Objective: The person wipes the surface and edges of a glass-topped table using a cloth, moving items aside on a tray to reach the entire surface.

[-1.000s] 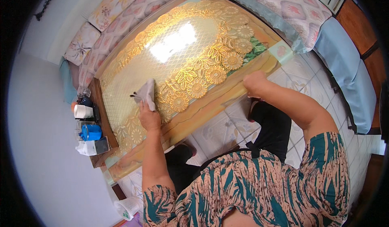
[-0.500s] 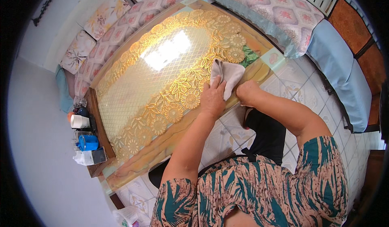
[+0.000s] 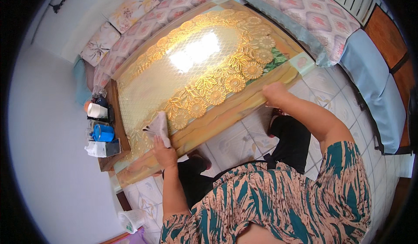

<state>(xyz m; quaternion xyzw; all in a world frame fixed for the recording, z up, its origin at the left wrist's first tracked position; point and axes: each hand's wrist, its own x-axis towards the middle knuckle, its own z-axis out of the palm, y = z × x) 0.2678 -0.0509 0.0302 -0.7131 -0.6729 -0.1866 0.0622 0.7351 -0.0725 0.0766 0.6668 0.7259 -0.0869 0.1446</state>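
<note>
A grey folded cloth (image 3: 160,128) lies against the tabletop near its left end. My left hand (image 3: 164,154) presses on it, with the fingers on its lower edge. Beneath is a low table (image 3: 244,106) with a brown marbled border. A clear cover and a gold floral lace-patterned cloth (image 3: 215,95) are spread over it. My right hand (image 3: 275,95) is closed at the table's near edge, further right. Its fingertips are curled out of sight, and I cannot tell whether they hold anything.
A wooden tray (image 3: 114,126) at the table's left end bears white cups (image 3: 97,110), a blue container (image 3: 103,133) and tissues (image 3: 95,148). Sofas with patterned covers (image 3: 320,19) line the far side. A white bin (image 3: 132,220) stands on the tiled floor at lower left.
My left hand has slid the cloth left and nearer along the table, from beside my right hand to the left end. My right hand has stayed at the edge. The view has shifted slightly.
</note>
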